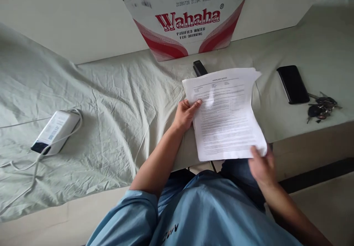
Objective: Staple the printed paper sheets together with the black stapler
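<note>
Printed sheets of paper [225, 117] are held up in front of me, with lines of small text facing me. My left hand [186, 114] grips their left edge, thumb on the printed face and fingers behind. At the lower right corner my right hand [262, 163] pinches the paper, its thumb on the front; the hand is slightly blurred. Behind the top edge a black stapler-like object [199, 68] pokes out, its lower part hidden by the paper. Whether there is more than one sheet is hard to tell, though the edges look layered.
A Wahaha water carton [190, 24] stands at the back on the green cloth [110, 102]. To the right lie a black phone [293, 85] and a bunch of keys [322, 107]. On the left rests a white box-shaped device [56, 131] with a white cable looped around it.
</note>
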`<action>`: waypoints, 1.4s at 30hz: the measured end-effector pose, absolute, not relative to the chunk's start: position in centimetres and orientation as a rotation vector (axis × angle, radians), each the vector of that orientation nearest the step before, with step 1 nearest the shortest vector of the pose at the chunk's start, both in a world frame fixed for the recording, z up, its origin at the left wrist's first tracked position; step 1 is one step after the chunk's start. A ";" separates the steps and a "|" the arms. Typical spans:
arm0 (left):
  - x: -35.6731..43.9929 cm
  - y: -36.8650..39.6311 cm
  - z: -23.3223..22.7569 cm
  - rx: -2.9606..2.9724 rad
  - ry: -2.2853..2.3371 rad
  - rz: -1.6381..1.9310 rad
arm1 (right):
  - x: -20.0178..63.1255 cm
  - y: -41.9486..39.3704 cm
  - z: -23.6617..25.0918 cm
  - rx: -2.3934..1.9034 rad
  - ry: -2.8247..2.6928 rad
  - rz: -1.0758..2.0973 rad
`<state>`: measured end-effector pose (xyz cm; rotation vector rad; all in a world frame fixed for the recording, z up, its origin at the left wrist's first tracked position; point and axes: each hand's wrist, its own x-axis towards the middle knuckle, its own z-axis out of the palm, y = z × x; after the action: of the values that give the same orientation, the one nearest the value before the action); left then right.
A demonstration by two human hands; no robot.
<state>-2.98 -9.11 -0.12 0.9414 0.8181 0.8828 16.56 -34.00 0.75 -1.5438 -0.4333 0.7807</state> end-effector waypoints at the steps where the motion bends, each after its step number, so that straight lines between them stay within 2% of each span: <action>1: -3.2 -8.8 -0.1 0.941 0.848 0.887 | 18.2 -33.4 1.6 -1.514 -0.444 0.716; 7: -3.5 -8.1 0.5 0.874 0.884 0.907 | 25.5 -25.5 4.9 -1.426 -0.770 0.703; 10: -3.4 -7.6 0.1 0.787 0.850 0.940 | 26.0 -20.2 3.4 -1.441 -0.951 0.783; 16: -3.9 -6.0 -0.9 0.555 0.672 0.946 | 27.2 -13.3 -1.3 -1.459 -0.992 0.537; 26: -4.3 -5.4 -1.7 0.419 0.597 0.786 | 28.7 -13.5 0.2 -1.381 -0.675 0.611; 31: -3.9 -5.6 -1.5 0.444 0.588 0.752 | 28.0 -13.7 0.3 -1.434 -0.808 0.762; 42: -3.6 -6.0 -0.9 0.476 0.607 0.759 | 27.7 -13.6 0.1 -1.472 -0.926 0.677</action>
<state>-3.62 -5.97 -0.86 0.4762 0.6072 0.7586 27.70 -13.57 0.13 -1.4717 -0.9256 0.6768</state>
